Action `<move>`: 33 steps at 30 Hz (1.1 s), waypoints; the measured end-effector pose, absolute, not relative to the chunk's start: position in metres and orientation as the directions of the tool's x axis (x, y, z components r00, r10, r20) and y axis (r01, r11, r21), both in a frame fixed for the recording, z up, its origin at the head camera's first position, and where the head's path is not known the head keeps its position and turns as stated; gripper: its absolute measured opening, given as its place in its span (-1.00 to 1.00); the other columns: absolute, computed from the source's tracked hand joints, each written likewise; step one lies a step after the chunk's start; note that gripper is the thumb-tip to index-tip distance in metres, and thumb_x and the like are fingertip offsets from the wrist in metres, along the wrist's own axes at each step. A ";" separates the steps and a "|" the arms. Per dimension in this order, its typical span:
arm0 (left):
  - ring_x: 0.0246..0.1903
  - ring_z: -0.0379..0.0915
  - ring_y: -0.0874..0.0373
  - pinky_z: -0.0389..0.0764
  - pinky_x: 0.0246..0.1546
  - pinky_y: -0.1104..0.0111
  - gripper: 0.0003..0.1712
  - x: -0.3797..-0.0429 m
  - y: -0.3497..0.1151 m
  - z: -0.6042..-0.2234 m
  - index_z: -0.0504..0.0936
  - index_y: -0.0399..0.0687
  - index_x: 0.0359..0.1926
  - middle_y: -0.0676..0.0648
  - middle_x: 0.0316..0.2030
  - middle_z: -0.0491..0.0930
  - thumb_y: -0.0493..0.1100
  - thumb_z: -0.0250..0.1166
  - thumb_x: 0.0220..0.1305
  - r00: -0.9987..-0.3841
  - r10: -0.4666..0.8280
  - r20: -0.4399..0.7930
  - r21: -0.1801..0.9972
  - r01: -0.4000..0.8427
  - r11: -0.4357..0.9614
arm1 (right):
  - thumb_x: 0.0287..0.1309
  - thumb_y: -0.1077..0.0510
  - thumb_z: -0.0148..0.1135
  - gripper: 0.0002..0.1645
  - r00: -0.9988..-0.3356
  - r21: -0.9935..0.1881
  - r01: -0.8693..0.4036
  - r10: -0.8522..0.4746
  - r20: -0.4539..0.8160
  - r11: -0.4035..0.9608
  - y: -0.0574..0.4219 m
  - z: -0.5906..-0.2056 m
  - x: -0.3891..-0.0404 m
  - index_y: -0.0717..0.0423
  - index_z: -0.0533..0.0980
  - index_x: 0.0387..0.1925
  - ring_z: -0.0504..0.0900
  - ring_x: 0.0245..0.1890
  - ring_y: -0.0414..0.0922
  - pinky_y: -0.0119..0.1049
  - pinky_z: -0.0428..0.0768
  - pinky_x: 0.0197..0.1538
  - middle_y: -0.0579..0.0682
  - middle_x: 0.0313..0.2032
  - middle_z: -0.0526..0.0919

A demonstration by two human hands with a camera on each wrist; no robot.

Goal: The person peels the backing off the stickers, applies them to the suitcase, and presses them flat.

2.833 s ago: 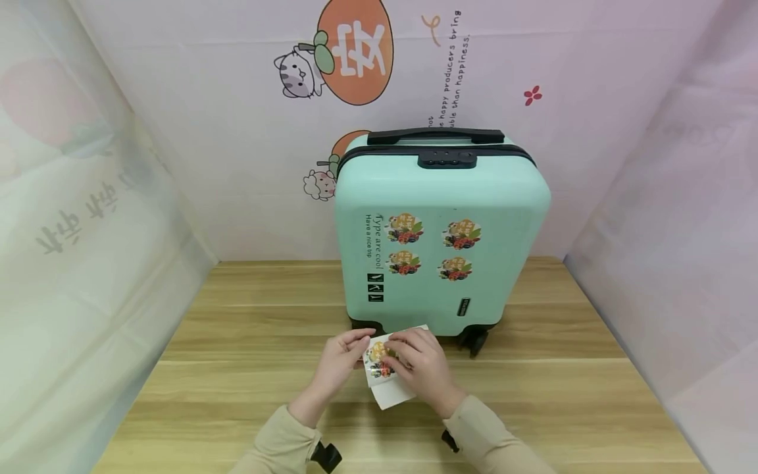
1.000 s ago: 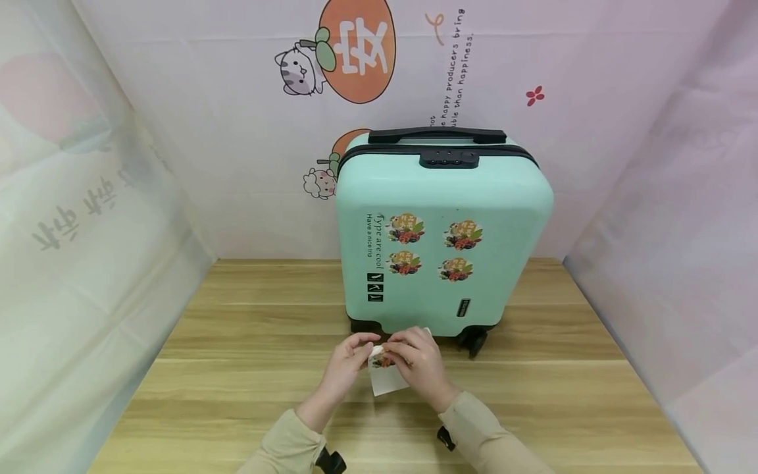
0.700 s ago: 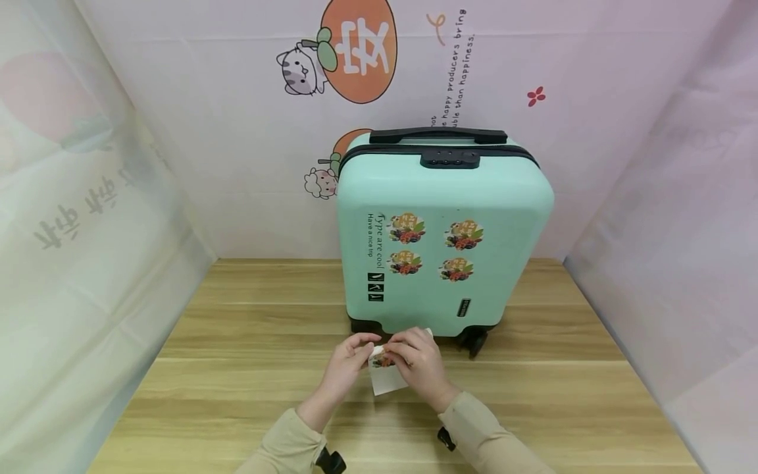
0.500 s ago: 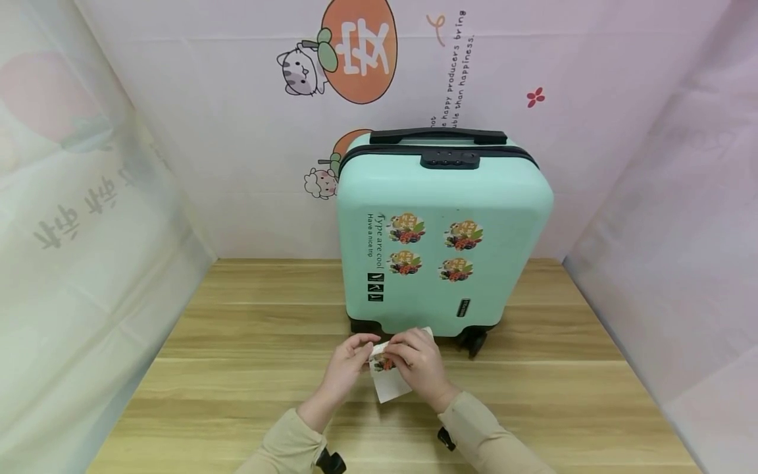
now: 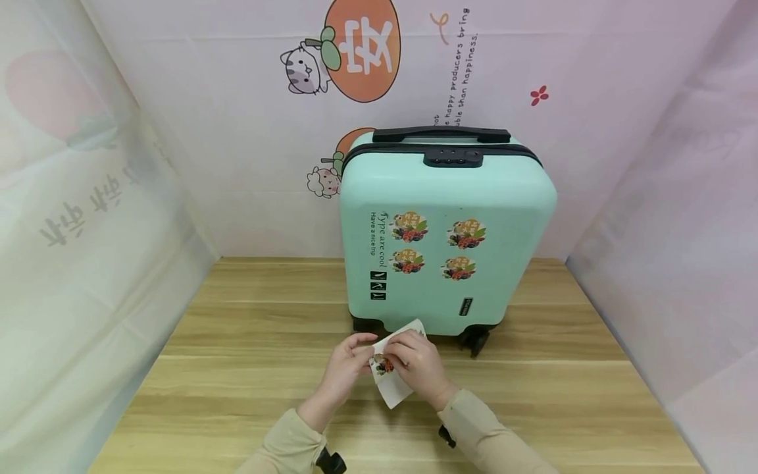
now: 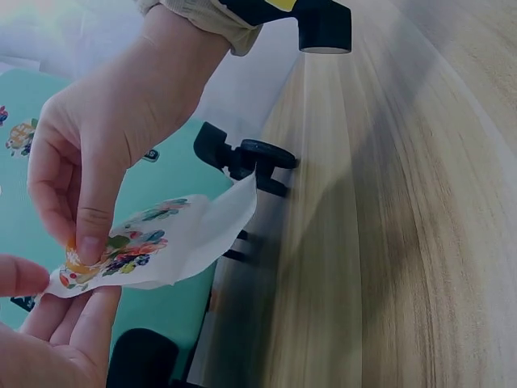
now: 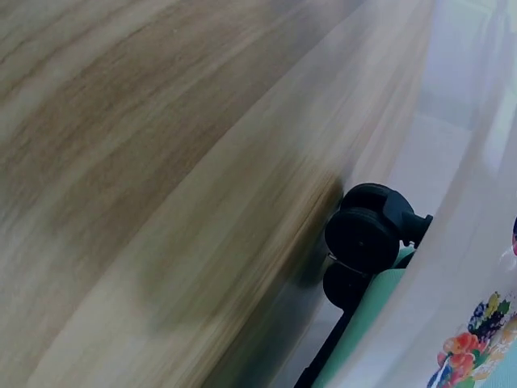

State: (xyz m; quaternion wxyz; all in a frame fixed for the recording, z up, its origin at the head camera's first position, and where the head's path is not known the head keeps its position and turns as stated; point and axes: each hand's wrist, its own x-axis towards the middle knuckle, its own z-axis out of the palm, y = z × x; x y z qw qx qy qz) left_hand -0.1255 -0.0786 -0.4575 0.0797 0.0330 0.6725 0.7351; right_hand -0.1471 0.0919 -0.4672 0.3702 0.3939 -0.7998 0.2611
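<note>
A white sticker sheet [image 5: 395,393] with printed fruit stickers is between my hands, in front of the suitcase [image 5: 441,197]. My left hand [image 5: 343,365] holds its left edge, with the thumb on top and fingers beneath in the left wrist view. From above, my right hand [image 6: 121,121] pinches at the orange part of a round fruit sticker [image 6: 133,257] with thumb and forefinger, covering part of it. The sheet's free end [image 6: 230,214] bends upward. In the right wrist view, part of the sheet [image 7: 428,283] shows at the right and no hand is visible.
The mint-green suitcase stands upright at the back of the wooden table [image 5: 249,342], with several fruit stickers [image 5: 408,227] on its front and a black wheel [image 5: 474,341] near the sheet. Printed cloth [image 5: 249,131] walls off the back and sides.
The sheet has tilted and turned, its near corner swinging down and right. At first the right fingers lay over the whole sticker; now they pinch at its upper part. The left hand keeps the edge.
</note>
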 end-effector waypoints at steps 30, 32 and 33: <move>-0.41 0.52 0.30 0.56 -0.39 0.48 -0.43 -0.126 -0.103 -0.480 0.18 -0.31 0.36 -0.08 -0.24 0.64 -0.28 0.04 0.37 -0.985 0.059 -0.159 0.981 -0.165 -0.106 | -0.13 0.48 0.38 -0.74 -0.604 -0.550 -0.791 -0.484 0.634 0.266 0.090 -0.471 -0.136 0.14 0.58 -0.40 0.61 -0.32 -0.15 -0.36 0.64 -0.25 -0.04 -0.36 0.64; -0.44 0.52 0.30 0.55 -0.42 0.49 -0.41 -0.126 -0.105 -0.483 0.15 -0.31 0.37 -0.12 -0.24 0.65 -0.27 0.04 0.38 -0.984 0.065 -0.165 0.980 -0.171 -0.101 | -0.10 0.48 0.35 -0.77 -0.634 -0.599 -0.761 -0.480 0.607 0.247 0.090 -0.470 -0.135 0.16 0.59 -0.40 0.62 -0.35 -0.12 -0.34 0.65 -0.27 -0.01 -0.36 0.64; -0.44 0.53 0.30 0.56 -0.41 0.50 -0.41 -0.125 -0.106 -0.484 0.14 -0.32 0.37 -0.14 -0.23 0.66 -0.27 0.04 0.38 -0.983 0.070 -0.169 0.980 -0.175 -0.099 | -0.07 0.48 0.34 -0.79 -0.650 -0.625 -0.743 -0.482 0.588 0.241 0.090 -0.469 -0.134 0.18 0.59 -0.39 0.63 -0.35 -0.11 -0.34 0.65 -0.28 0.00 -0.36 0.65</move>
